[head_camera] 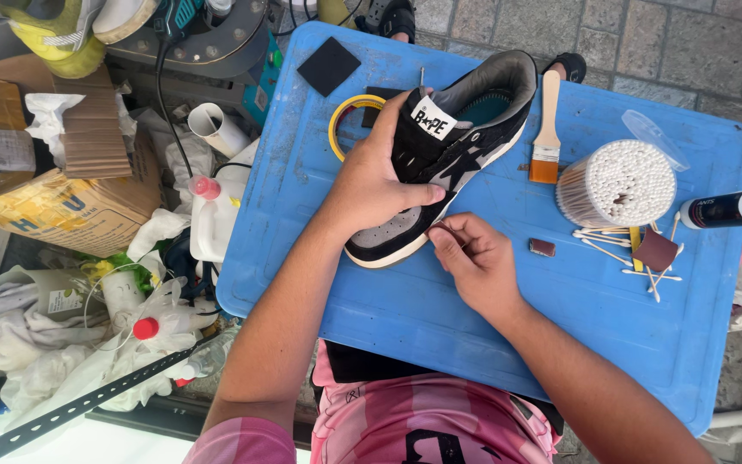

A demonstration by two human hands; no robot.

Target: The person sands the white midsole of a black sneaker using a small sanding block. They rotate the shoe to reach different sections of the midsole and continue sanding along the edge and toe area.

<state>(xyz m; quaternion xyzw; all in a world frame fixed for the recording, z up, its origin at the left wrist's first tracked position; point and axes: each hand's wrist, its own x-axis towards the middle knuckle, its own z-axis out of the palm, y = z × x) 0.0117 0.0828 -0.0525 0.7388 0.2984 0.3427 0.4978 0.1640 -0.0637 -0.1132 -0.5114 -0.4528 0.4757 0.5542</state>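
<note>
A black and grey sneaker (465,129) with a white sole lies on a blue plastic board (405,309), toe toward me. My left hand (371,185) grips it across the laces and tongue. My right hand (474,262) pinches a small brown piece (442,228) and presses it against the sole edge near the toe. What exactly the small piece is I cannot tell.
On the board lie a yellow tape roll (341,116), a black square pad (328,64), a wooden brush (547,129), a round tub of cotton swabs (620,182), loose swabs (624,253), a small brown block (542,247) and a spray can (732,208). Boxes, bottles and rags crowd the left.
</note>
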